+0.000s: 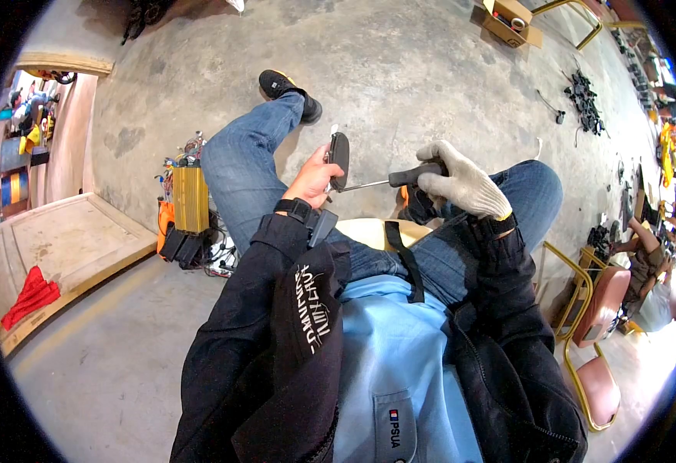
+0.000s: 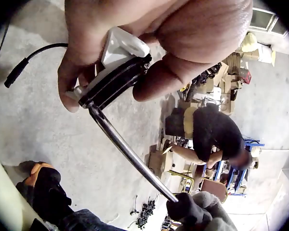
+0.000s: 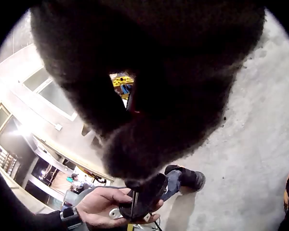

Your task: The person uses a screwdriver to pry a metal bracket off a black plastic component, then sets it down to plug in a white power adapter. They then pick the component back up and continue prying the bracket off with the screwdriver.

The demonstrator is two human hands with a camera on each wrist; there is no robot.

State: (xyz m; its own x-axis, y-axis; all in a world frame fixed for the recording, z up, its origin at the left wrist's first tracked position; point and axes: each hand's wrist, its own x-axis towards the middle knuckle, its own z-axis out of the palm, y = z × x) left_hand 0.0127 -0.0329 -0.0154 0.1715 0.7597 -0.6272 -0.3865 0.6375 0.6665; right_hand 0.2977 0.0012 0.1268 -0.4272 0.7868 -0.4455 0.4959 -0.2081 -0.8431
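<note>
My bare left hand (image 1: pixel 313 177) grips a flat, oval black device (image 1: pixel 339 158) out over the gap between my legs. In the left wrist view, a white plastic bracket (image 2: pixel 123 45) shows on the device, held between thumb and fingers. A short black cable with a plug (image 2: pixel 19 70) sticks out beyond that hand. My right hand (image 1: pixel 465 185), in a pale knitted glove, holds a screwdriver (image 1: pixel 411 176) by its dark handle. The screwdriver's metal shaft (image 2: pixel 130 151) points at the device, its tip right at the edge. The glove fills much of the right wrist view, dark.
On the floor by my left leg stands a gold metal box (image 1: pixel 190 199) with wires. Farther left lies a wooden panel (image 1: pixel 83 228) bearing a red cloth (image 1: pixel 33 297). A cardboard box (image 1: pixel 507 23), black cables (image 1: pixel 582 104) and a chair (image 1: pixel 604 309) are to the right.
</note>
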